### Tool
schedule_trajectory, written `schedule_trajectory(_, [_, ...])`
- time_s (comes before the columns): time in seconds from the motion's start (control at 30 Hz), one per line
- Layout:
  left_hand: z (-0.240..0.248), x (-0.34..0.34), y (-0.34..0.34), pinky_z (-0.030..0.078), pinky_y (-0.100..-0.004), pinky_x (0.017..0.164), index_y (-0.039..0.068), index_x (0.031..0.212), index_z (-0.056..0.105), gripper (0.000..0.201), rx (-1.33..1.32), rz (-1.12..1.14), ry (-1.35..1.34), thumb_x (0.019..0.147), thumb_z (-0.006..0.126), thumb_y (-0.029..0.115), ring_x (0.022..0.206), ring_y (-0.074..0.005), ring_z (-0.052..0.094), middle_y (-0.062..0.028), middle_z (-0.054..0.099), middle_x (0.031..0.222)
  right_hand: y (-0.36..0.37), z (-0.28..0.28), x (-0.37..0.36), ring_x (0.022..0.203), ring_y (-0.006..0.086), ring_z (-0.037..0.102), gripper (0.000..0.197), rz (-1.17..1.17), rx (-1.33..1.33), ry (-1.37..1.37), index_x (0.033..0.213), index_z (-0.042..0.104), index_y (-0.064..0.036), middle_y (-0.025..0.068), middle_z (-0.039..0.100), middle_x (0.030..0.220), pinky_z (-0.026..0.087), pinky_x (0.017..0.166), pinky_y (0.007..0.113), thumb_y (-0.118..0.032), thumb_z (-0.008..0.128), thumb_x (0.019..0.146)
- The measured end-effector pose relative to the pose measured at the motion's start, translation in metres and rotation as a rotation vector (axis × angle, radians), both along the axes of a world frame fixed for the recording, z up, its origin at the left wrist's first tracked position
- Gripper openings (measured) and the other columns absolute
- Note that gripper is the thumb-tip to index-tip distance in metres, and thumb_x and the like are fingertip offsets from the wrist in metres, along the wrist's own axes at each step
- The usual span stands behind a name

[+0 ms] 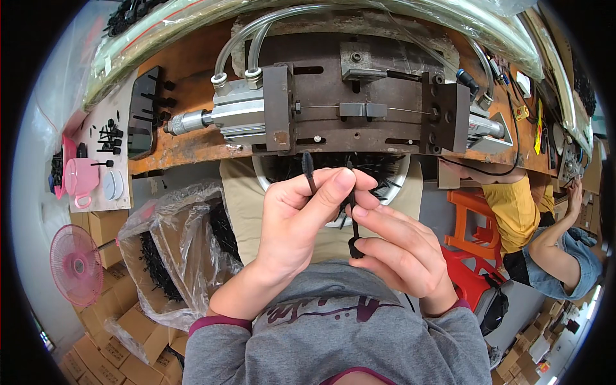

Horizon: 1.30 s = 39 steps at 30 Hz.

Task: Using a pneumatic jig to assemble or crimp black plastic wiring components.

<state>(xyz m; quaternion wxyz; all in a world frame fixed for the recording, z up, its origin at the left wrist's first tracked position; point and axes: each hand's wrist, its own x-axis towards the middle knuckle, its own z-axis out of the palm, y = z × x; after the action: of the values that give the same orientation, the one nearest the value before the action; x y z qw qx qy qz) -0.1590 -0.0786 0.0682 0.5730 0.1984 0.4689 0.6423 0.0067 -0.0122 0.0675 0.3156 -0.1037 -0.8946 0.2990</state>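
Observation:
Between the thumb and fingers of my left hand, a black mascara wand sticks up, bristles at its top. My right hand pinches a second black mascara wand, held upright with its thick dark end at the bottom; my left thumb and fingertips touch its upper part. Below and beyond the hands, a white basin on my lap holds many similar black pieces, partly hidden by the hands. Just past it stands a dark metal fixture with a small clamp block at its middle.
Silver cylinders with clear hoses flank the fixture. Left are a pink mug, a pink fan and a plastic-lined box of black pieces. A co-worker sits right, beyond an orange stool and a red stool.

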Motion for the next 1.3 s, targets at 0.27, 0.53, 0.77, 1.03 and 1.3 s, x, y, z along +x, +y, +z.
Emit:
schedule_trajectory(0.27, [-0.007,-0.004,-0.009,0.034,-0.0178,0.065,-0.002,0.14,0.04,0.05,-0.026,-0.069,0.171,0.095,0.057,0.011,0.076,-0.0025,0.043,-0.0064,0.054,0.12,0.02,-0.005,-0.013,0.098,0.0329,0.069,0.031,-0.2,0.084,-0.021,0.097,0.061,0.0043,0.0272,0.061,0.123,0.057,0.08,0.036,-0.003,0.078,0.072])
schedule_trajectory(0.53, [0.002,-0.019,-0.028,0.045,-0.0401,0.103,-0.003,0.151,0.022,0.064,0.208,-0.102,0.078,0.092,0.047,-0.01,0.12,-0.0261,0.054,-0.016,0.045,0.132,0.038,-0.012,-0.032,0.061,0.0161,0.06,0.027,-0.31,0.364,-0.267,0.095,0.059,-0.0036,0.0133,0.063,0.128,0.048,0.056,0.027,-0.01,0.075,0.074])
schedule_trajectory(0.77, [0.005,-0.022,-0.031,0.056,-0.0367,0.09,-0.008,0.134,0.048,0.052,0.152,0.042,0.335,0.085,0.064,-0.007,0.102,-0.0275,0.065,-0.0232,0.058,0.123,0.042,-0.008,-0.037,0.056,0.0148,0.056,0.026,-0.337,0.382,-0.314,0.094,0.059,-0.005,0.0101,0.063,0.128,0.046,0.054,0.026,-0.011,0.076,0.074])
schedule_trajectory(1.03, [-0.006,-0.029,-0.031,0.059,-0.032,0.077,-0.002,0.105,0.07,0.037,0.311,0.086,0.794,0.069,0.078,-0.009,0.092,-0.0244,0.069,-0.0178,0.066,0.109,0.042,-0.003,-0.037,0.059,0.0156,0.057,0.027,-0.318,0.373,-0.338,0.094,0.06,-0.0048,0.0112,0.063,0.128,0.047,0.055,0.027,-0.01,0.076,0.074])
schedule_trajectory(1.3, [-0.001,-0.024,-0.027,0.058,-0.0294,0.073,0.002,0.098,0.074,0.031,0.367,0.088,1.206,0.067,0.081,0.001,0.086,-0.0218,0.069,-0.0124,0.069,0.1,0.039,0.004,-0.026,0.097,0.0274,0.07,0.029,-0.149,-0.252,0.073,0.099,0.056,0.0027,0.0294,0.055,0.131,0.056,0.075,0.03,0.008,0.072,0.076])
